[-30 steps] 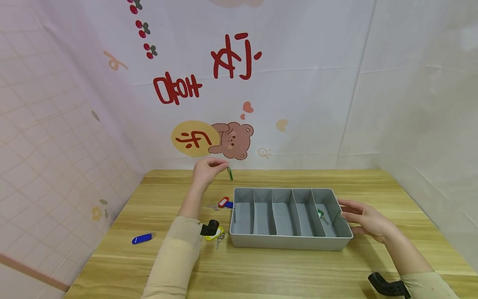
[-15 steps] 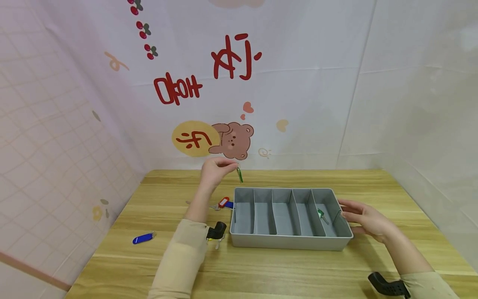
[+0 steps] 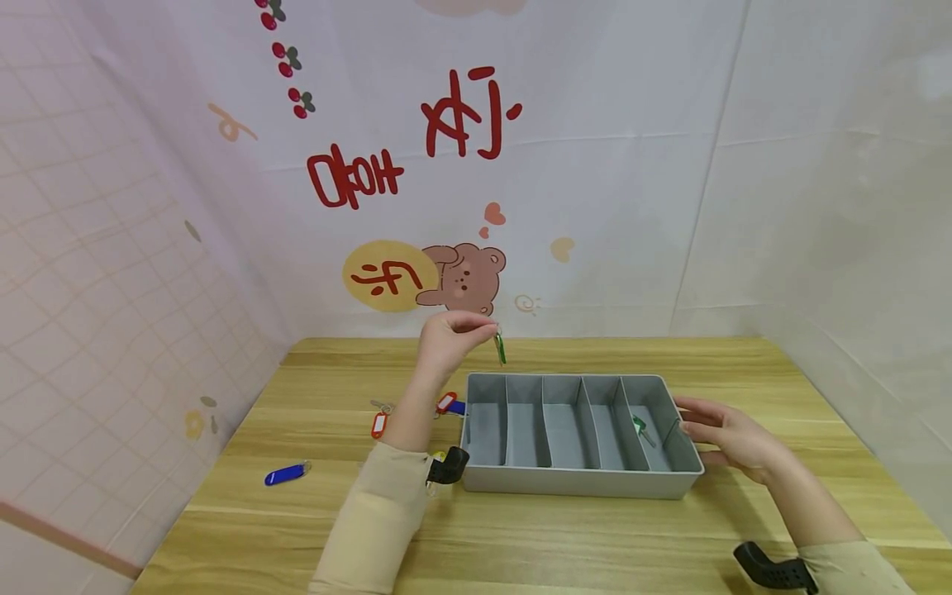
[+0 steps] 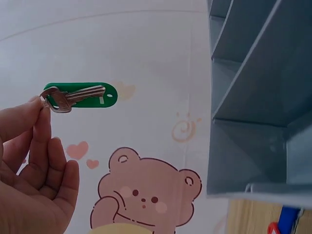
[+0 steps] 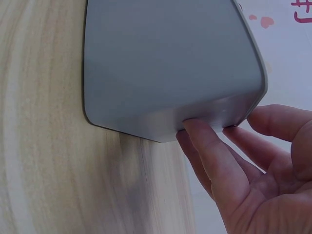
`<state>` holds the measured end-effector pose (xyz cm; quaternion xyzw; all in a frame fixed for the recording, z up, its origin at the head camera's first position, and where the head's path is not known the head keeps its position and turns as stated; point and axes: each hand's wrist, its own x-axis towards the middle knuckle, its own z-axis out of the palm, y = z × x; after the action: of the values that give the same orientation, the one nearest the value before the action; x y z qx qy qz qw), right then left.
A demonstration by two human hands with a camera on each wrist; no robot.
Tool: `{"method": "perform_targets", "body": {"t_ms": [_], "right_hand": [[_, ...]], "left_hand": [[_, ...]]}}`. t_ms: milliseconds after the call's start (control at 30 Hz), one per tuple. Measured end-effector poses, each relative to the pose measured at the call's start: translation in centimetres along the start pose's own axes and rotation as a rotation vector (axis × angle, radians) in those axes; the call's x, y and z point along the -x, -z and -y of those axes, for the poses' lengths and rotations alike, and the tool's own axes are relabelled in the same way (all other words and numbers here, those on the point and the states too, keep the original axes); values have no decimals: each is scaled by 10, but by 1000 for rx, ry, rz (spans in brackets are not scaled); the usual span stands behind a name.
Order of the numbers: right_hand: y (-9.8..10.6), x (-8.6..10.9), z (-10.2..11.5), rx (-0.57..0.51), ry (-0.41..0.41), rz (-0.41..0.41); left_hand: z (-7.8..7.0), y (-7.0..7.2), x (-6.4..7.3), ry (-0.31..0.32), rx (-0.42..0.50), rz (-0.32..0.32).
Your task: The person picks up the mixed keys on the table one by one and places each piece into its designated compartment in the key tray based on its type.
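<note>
My left hand (image 3: 446,345) pinches the ring of a key with a green tag (image 4: 108,101) between thumb and fingertips. In the head view the tagged key hangs above and behind the grey divided box (image 3: 565,481), near its second compartment from the left. Another key with a green tag (image 3: 640,425) lies in the rightmost compartment. My right hand (image 3: 732,438) touches the box's right end from outside, fingertips on the wall and thumb at the rim. In the right wrist view its fingers (image 5: 214,156) lie fairly straight against that wall.
Left of the box lie a red tag (image 3: 379,426) with a key, another red tag (image 3: 446,402) beside a blue tag (image 3: 457,408), and a yellow tag (image 3: 439,456) partly hidden by the left wrist's black mount. A blue tag (image 3: 285,474) lies farther left. A printed cloth (image 3: 610,182) hangs behind the table.
My left hand has moved rightward with the green-tagged key, from left of the box to behind its left part. A red tag has come into sight behind the arm. The right hand stays put.
</note>
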<state>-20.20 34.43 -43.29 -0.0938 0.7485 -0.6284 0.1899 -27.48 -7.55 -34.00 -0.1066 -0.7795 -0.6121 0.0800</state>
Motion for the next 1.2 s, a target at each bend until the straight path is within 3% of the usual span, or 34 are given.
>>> {"method": "perform_targets", "body": {"t_ms": [767, 1200], "right_hand": [[2, 1, -2, 31, -12, -8], [3, -1, -4, 7, 8, 10]], "left_hand": [[-16, -42, 21, -130, 154, 62], [-18, -70, 33, -88, 194, 126]]}}
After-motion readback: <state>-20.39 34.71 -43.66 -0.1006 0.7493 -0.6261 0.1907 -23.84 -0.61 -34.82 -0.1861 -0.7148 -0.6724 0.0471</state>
